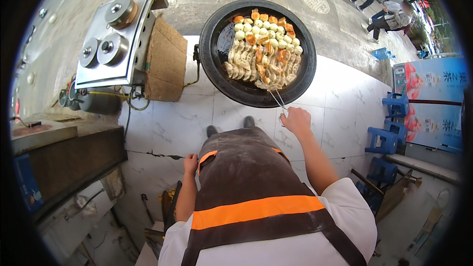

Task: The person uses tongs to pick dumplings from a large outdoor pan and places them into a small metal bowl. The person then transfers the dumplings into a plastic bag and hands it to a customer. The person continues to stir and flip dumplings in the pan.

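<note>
My right hand [298, 120] grips the looped handles of scissor-style metal tongs [276, 95] at the near rim of a big round black pan [217, 77]. The tong tips reach in among crescent-shaped dumplings [242, 61], by a browned strip of food [262, 72]. Round pale buns [272, 34] sit in rows behind the dumplings. Orange-brown fried pieces [255, 15] line the far side and lie scattered on top. Dark oil shows at the pan's left. My left hand [191, 163] hangs low beside my brown apron [244, 170]; its fingers look curled, and its palm is hidden.
Left of the pan stands a steel stove [135, 50] with several lidded pots and a cardboard sheet [166, 61] on its side. Gas cylinders [98, 99] and a yellow hose [107, 94] lie below. Blue stools [384, 140] stand at right. People [391, 18] walk on the pavement beyond.
</note>
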A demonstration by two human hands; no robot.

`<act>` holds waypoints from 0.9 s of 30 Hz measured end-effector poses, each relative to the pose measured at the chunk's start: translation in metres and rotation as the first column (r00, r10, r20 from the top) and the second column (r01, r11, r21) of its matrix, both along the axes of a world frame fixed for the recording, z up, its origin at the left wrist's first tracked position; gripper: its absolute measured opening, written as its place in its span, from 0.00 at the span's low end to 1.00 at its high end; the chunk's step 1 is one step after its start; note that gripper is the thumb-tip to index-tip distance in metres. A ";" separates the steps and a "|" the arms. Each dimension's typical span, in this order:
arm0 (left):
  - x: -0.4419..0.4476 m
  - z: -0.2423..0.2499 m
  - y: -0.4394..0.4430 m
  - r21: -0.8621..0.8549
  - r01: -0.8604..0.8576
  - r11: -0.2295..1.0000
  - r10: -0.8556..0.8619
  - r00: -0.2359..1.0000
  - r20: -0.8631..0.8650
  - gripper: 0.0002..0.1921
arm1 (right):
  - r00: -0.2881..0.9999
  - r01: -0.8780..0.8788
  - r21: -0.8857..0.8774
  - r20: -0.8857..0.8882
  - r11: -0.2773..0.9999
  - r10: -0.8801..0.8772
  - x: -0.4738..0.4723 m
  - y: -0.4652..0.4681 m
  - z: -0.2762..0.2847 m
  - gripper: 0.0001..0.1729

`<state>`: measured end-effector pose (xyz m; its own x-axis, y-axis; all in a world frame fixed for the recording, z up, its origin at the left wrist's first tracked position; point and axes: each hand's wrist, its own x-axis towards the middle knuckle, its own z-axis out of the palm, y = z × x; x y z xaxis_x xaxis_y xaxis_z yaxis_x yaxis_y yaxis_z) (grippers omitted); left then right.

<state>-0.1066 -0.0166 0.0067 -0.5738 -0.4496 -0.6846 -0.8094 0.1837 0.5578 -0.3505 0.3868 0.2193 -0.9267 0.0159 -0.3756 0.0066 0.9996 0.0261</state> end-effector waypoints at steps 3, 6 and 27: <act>0.003 -0.009 -0.001 -0.023 0.030 0.999 -0.031 0.998 -0.046 0.17 | 0.998 -0.050 0.081 0.043 0.995 0.046 -0.010 0.006 0.010 0.21; 0.008 -0.019 -0.003 -0.035 0.048 0.998 -0.049 0.998 -0.039 0.16 | 0.995 -0.096 0.112 0.043 0.989 0.092 -0.014 0.007 0.012 0.18; -0.001 0.001 0.001 0.047 -0.041 0.998 0.041 0.999 -0.010 0.17 | 0.710 0.683 -0.730 0.673 -0.031 -0.210 0.041 0.009 -0.074 0.23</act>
<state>-0.1079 -0.0160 0.0077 -0.5631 -0.4407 -0.6990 -0.8094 0.1239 0.5740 -0.3091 0.3956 0.1453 -0.7121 -0.1733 -0.6803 0.6917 -0.0073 -0.7222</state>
